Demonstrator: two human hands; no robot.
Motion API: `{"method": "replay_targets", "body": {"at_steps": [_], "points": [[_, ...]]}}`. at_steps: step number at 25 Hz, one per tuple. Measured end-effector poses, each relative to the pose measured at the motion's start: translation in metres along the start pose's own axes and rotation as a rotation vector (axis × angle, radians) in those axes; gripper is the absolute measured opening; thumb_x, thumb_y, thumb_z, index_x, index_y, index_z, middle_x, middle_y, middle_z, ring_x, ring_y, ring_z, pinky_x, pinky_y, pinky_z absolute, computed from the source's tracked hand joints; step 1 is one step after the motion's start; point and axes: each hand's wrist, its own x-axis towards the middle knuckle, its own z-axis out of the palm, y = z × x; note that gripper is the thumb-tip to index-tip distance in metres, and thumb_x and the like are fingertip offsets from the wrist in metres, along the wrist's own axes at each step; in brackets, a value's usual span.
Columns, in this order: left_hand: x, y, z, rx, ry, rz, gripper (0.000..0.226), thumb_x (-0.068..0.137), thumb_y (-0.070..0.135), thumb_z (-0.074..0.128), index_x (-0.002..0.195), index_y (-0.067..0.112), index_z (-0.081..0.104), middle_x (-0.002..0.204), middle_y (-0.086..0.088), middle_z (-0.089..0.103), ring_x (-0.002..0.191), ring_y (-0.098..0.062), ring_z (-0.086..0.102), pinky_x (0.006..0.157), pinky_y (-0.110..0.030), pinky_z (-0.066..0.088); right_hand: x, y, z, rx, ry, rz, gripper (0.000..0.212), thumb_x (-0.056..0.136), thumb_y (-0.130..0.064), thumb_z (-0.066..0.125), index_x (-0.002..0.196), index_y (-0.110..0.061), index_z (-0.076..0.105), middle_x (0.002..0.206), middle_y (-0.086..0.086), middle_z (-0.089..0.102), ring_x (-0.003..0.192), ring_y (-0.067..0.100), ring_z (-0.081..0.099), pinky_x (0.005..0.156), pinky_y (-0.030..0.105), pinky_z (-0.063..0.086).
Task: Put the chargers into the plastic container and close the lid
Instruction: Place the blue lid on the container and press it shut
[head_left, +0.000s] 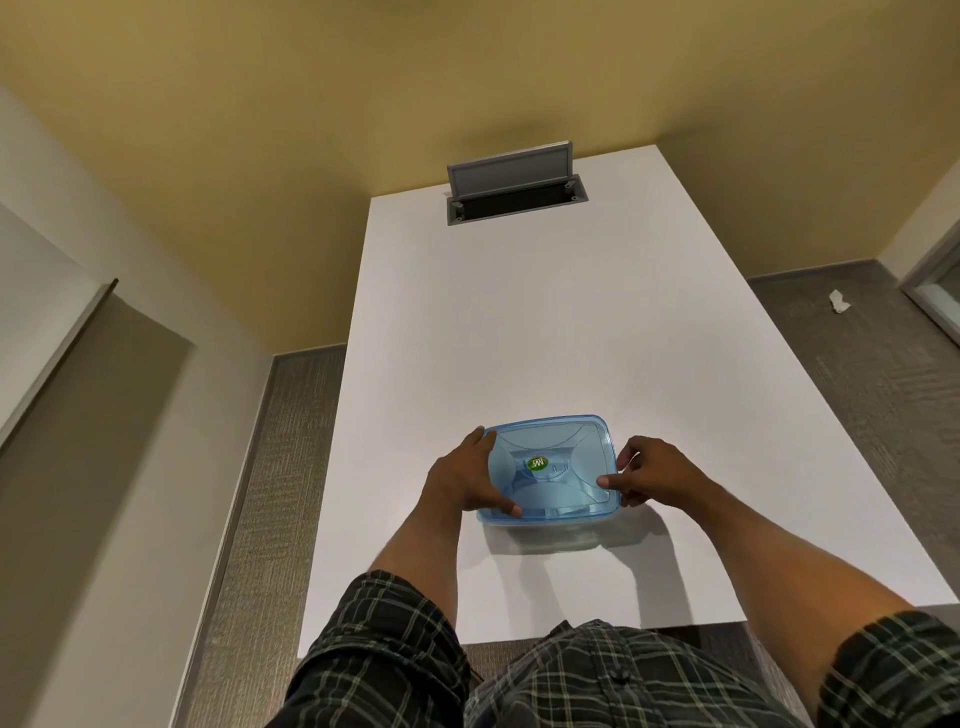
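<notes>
A blue see-through plastic container (550, 522) stands on the white table (519, 338), near its front edge. Its blue lid (558, 452), with a round green sticker in the middle, lies on top of it. My left hand (465, 480) grips the lid's left edge, thumb on the near left corner. My right hand (649, 478) holds the right edge, with a fingertip pressing on the near right corner. No charger is visible; the lid and the tinted walls hide whatever is inside.
A grey cable hatch (511, 189) stands open at the table's far end. Grey carpet lies on both sides of the table, with a crumpled white scrap (837, 302) on the floor at the right. Yellow wall behind.
</notes>
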Motion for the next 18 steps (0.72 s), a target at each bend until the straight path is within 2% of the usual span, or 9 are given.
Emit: {"method": "replay_targets", "body": {"at_steps": [3,5,7,9,11,13,15,16,18], "points": [[0.002,0.000,0.004,-0.017,0.003,-0.010,0.144,0.042,0.067,0.089,0.159,0.033,0.011,0.169,0.007,0.006,0.154,-0.013,0.018,0.118,-0.045,0.034,0.001,0.003,-0.002,0.031,-0.062,0.011,0.053,0.059,-0.019,0.097,0.085,0.004,0.057,0.069,0.022,0.069,0.069,0.039,0.074,0.070,0.055,0.062],[0.003,0.000,0.006,-0.020,0.002,-0.016,0.145,0.044,0.066,0.089,0.160,0.031,0.009,0.169,0.008,0.003,0.153,-0.013,0.019,0.119,-0.044,0.034,0.001,0.005,-0.002,0.048,-0.071,0.022,0.056,0.057,-0.020,0.098,0.086,0.001,0.056,0.069,0.023,0.069,0.068,0.039,0.074,0.073,0.057,0.061],[0.002,0.001,0.006,-0.009,0.005,-0.015,0.145,0.047,0.066,0.090,0.160,0.028,0.008,0.169,0.008,0.001,0.153,-0.013,0.019,0.119,-0.042,0.034,0.001,0.004,-0.003,0.040,-0.066,0.020,0.061,0.060,-0.019,0.096,0.102,-0.004,0.054,0.075,0.026,0.071,0.065,0.035,0.072,0.073,0.052,0.062],[0.001,0.003,0.005,0.001,0.005,-0.013,0.143,0.051,0.064,0.090,0.161,0.025,0.006,0.169,0.007,0.000,0.153,-0.013,0.019,0.119,-0.040,0.034,0.000,0.002,-0.004,0.017,-0.078,-0.010,0.073,0.067,-0.019,0.093,0.127,-0.019,0.050,0.086,0.026,0.072,0.065,0.030,0.071,0.066,0.042,0.063],[0.001,0.005,0.004,0.014,-0.008,-0.015,0.143,0.053,0.062,0.090,0.161,0.023,0.004,0.169,0.007,-0.003,0.153,-0.014,0.021,0.118,-0.040,0.035,-0.002,0.001,-0.003,-0.034,-0.101,-0.066,0.093,0.073,-0.024,0.089,0.146,-0.042,0.035,0.101,0.017,0.068,0.070,0.027,0.072,0.060,0.034,0.060],[0.002,0.006,0.001,0.069,-0.051,-0.017,0.146,0.053,0.061,0.090,0.161,0.023,0.000,0.169,0.007,-0.006,0.152,-0.016,0.022,0.117,-0.041,0.036,-0.002,-0.001,-0.005,-0.149,-0.132,-0.113,0.099,0.076,-0.030,0.085,0.150,-0.053,0.023,0.116,0.005,0.062,0.075,0.024,0.072,0.060,0.031,0.059],[0.004,0.003,-0.006,0.165,-0.102,-0.012,0.149,0.050,0.060,0.091,0.161,0.024,-0.003,0.169,0.008,-0.007,0.152,-0.017,0.024,0.116,-0.044,0.037,0.001,-0.009,-0.010,-0.278,-0.187,-0.122,0.102,0.076,-0.036,0.084,0.153,-0.050,0.018,0.125,0.001,0.058,0.076,0.020,0.068,0.065,0.033,0.057],[0.005,0.000,-0.011,0.225,-0.120,0.004,0.149,0.050,0.059,0.091,0.161,0.024,-0.002,0.169,0.008,-0.006,0.152,-0.018,0.025,0.115,-0.045,0.038,0.003,-0.014,-0.013,-0.387,-0.216,-0.130,0.107,0.074,-0.042,0.085,0.155,-0.046,0.015,0.129,0.000,0.058,0.083,0.019,0.066,0.072,0.033,0.055],[0.007,-0.002,-0.019,0.320,-0.141,0.047,0.145,0.053,0.054,0.093,0.161,0.024,0.001,0.169,0.007,-0.001,0.152,-0.017,0.025,0.115,-0.045,0.039,0.007,-0.023,-0.016,-0.629,-0.253,-0.143,0.122,0.067,-0.055,0.086,0.158,-0.036,0.007,0.137,-0.001,0.057,0.111,0.019,0.059,0.093,0.032,0.046]]}}
